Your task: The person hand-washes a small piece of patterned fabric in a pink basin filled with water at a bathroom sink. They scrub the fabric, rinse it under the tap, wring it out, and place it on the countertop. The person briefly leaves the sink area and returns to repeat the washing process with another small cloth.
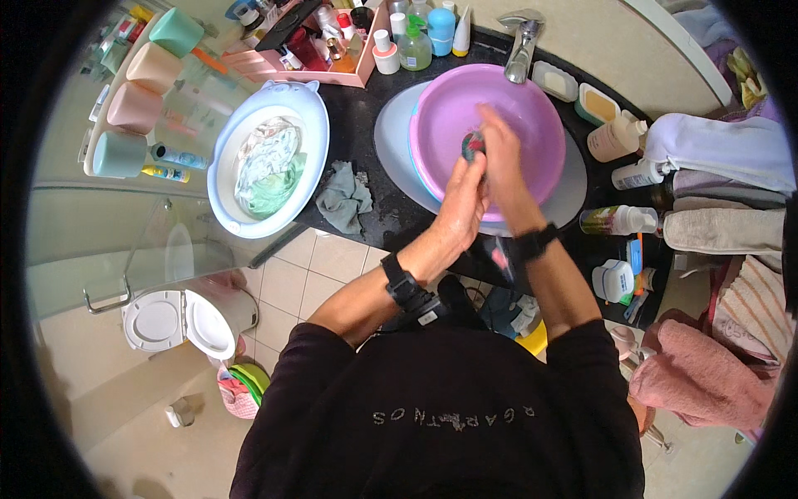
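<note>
Over a purple plastic basin (543, 134), my two hands come together around a small dark green and red item (473, 144), perhaps a bunched cloth. My left hand (462, 203) grips it from below, its thumb beside it. Against its other side presses my right hand (502, 156), blurred by motion, its fingers stretched upward. The hands cover part of the item, so its full shape is hidden. Beneath the purple basin, a pale blue sink rim (393, 140) shows. A chrome faucet (521, 53) reaches over the basin's far edge.
Left of the sink, a blue-and-white basin (317, 150) holds wet clothes (271, 165). Between the basins lies a crumpled grey cloth (345, 196) on the black countertop (349, 121). Bottles, including a green pump bottle (414, 47), line the back. Toiletries and hanging towels (723, 231) crowd the right.
</note>
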The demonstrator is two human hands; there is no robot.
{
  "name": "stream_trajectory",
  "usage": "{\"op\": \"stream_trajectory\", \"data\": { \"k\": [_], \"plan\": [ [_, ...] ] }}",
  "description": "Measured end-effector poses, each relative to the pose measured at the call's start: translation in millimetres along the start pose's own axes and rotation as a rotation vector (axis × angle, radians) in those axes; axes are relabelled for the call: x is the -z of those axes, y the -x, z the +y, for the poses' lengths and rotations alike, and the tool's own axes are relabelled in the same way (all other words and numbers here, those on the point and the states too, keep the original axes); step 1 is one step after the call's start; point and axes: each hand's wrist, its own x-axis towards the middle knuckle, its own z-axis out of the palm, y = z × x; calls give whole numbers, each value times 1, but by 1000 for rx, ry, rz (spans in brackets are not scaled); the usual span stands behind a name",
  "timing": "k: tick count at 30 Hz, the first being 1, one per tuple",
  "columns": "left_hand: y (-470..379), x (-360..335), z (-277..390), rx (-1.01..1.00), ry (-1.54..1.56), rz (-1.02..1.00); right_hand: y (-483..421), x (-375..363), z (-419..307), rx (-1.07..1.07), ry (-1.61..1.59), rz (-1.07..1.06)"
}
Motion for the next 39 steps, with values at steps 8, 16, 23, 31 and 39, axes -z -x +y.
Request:
{"op": "stream_trajectory", "data": {
  "k": [8,16,23,31,39],
  "plan": [
    [-10,15,-10,1,4,-6,6,5,2,0,-15,26],
    [1,3,1,-141,-84,7,24,-4,-13,-14,102,74],
    [0,14,9,-195,-142,46,55,-7,-6,271,213,-141],
    [7,12,11,-133,-150,-214,37,-5,5,84,104,-129],
    [13,9,2,-60,-97,-157,18,5,3,-56,-19,-210]
  ]
}}
